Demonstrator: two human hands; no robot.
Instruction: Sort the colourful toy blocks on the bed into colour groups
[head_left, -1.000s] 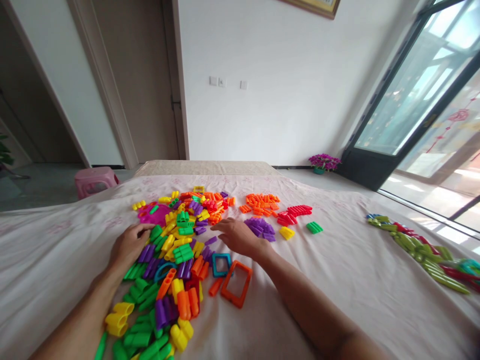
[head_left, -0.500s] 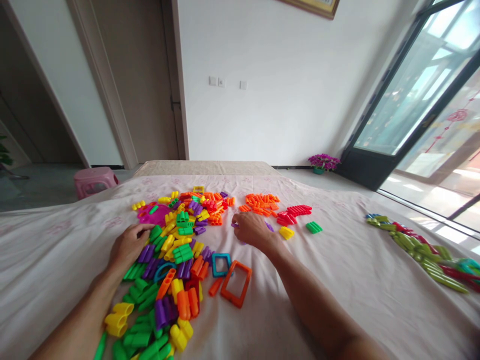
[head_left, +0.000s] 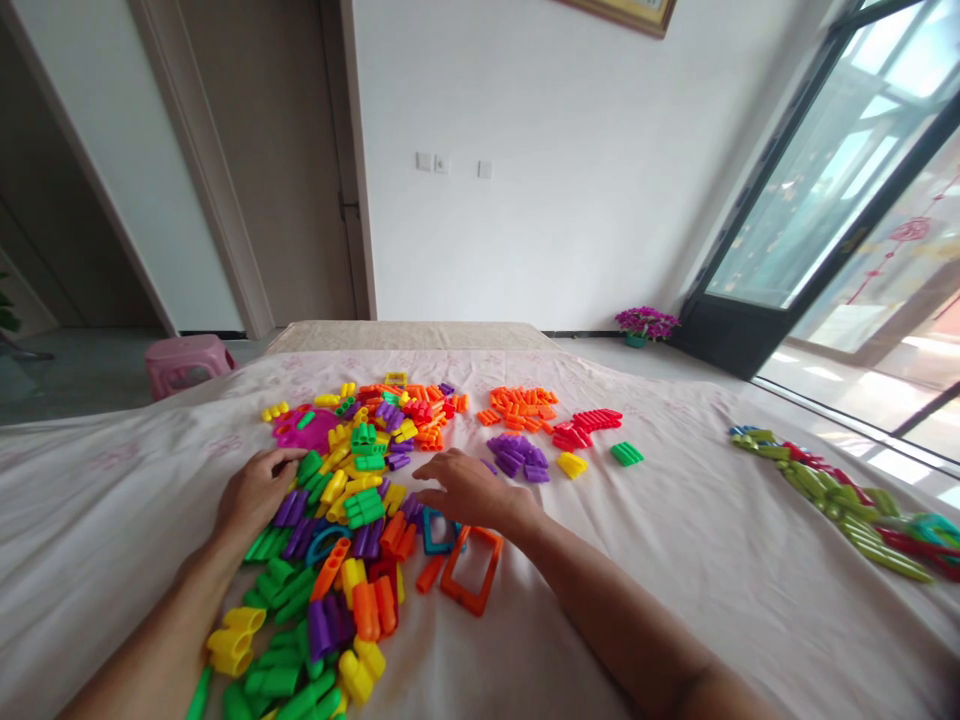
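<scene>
A mixed heap of plastic pieces, with green pieces [head_left: 274, 675], yellow ones and orange ones, spreads over the pale cloth. At its left edge rests my left hand [head_left: 259, 487], fingertips by a green piece [head_left: 309, 465]; whether it grips anything is hidden. My right hand [head_left: 465, 485] hovers empty with fingers apart, just right of the heap and above the blue frame [head_left: 439, 532]. Behind it lies a purple group [head_left: 519, 456]. Orange [head_left: 520, 406] and red groups [head_left: 589, 428] sit farther back, with one yellow piece [head_left: 572, 465] and one green piece [head_left: 628, 454].
An orange frame [head_left: 471, 572] lies near my right wrist. A magenta piece [head_left: 306, 430] is at the heap's back left. More green and red toys [head_left: 844, 505] line the right side of the cloth. Beyond the table stand a pink stool [head_left: 187, 365] and purple flowers [head_left: 646, 322].
My right hand has moved left and nearer, from the purple group to the heap's edge, and its fingers have opened. The purple group is uncovered. My left hand has stayed in place.
</scene>
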